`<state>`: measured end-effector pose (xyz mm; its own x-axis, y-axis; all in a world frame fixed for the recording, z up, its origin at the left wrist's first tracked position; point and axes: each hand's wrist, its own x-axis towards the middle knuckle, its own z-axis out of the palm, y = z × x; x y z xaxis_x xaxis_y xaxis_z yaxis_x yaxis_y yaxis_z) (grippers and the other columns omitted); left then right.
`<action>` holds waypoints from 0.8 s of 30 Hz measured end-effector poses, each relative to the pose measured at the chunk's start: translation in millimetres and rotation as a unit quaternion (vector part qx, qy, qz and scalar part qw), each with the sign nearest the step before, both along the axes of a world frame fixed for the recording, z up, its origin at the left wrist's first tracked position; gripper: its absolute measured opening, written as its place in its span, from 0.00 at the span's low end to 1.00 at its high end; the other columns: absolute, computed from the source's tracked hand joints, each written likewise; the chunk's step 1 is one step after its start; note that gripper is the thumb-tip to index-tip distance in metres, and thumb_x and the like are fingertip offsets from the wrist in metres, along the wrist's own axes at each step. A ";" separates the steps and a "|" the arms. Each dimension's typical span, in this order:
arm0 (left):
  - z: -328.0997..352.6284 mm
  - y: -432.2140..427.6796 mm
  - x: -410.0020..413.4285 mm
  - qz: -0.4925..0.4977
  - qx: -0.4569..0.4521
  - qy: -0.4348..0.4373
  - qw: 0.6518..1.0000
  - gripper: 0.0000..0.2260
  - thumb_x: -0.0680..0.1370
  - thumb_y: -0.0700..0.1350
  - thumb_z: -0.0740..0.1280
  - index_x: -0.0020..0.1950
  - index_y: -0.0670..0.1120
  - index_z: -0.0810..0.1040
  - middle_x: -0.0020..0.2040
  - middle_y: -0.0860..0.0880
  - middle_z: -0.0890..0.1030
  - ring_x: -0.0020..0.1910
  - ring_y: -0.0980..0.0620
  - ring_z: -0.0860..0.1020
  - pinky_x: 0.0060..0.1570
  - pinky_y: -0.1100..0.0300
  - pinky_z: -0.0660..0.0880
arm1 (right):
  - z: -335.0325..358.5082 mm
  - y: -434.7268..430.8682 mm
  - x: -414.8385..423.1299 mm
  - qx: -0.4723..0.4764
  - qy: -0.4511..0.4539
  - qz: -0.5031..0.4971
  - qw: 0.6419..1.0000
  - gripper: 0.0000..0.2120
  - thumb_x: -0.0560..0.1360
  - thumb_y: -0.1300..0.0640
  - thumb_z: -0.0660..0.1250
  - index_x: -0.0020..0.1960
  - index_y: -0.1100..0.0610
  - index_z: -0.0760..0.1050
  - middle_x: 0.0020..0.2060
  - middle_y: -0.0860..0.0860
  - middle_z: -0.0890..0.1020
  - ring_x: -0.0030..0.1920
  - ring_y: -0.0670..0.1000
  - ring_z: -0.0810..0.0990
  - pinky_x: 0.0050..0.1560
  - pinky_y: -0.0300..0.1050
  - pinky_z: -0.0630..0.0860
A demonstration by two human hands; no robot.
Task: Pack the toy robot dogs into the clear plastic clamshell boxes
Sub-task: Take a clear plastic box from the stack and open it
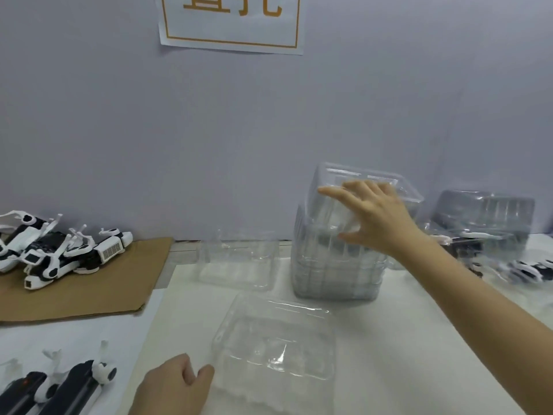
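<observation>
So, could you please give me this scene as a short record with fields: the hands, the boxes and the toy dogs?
left hand: fingers curled at the left edge of the open box; hold unclear
right hand: fingers spread against the tilted top box of the stack
second open box: behind the first, appears empty
loose dogs: heap on the cardboard, far left
near dogs: bottom left corner
packed boxes: far right, dogs inside
wall sign: orange characters, cut off
</observation>
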<state>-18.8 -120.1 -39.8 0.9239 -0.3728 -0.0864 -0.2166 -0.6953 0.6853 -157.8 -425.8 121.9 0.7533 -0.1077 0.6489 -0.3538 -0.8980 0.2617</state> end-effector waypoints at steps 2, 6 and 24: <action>-0.1 -2.2 -0.2 0.000 -0.020 -0.027 0.999 0.17 0.70 0.47 0.72 0.30 0.45 0.66 0.28 0.50 0.71 0.32 0.51 0.73 0.35 0.61 0.67 | -7.8 -5.0 8.8 -0.022 0.008 -0.001 1.000 0.44 0.57 0.51 0.84 0.71 0.50 0.73 0.57 0.60 0.79 0.53 0.63 0.80 0.51 0.59 0.73; -6.4 -3.1 -4.3 -0.057 -0.183 -0.079 0.978 0.19 0.65 0.46 0.79 0.48 0.59 0.73 0.51 0.54 0.74 0.45 0.57 0.76 0.45 0.58 0.70 | -16.8 -16.3 23.1 0.025 0.046 -0.010 0.999 0.43 0.69 0.40 0.71 0.78 0.45 0.56 0.59 0.53 0.77 0.55 0.58 0.77 0.51 0.53 0.68; 16.0 -9.4 9.5 -0.123 -0.099 -0.150 0.976 0.19 0.63 0.73 0.58 0.44 0.63 0.63 0.64 0.74 0.56 0.62 0.70 0.57 0.62 0.63 0.55 | -55.0 -29.2 63.0 0.016 -0.039 -0.007 0.999 0.54 0.60 0.35 0.78 0.76 0.46 0.52 0.73 0.65 0.65 0.79 0.54 0.48 0.60 0.82 0.59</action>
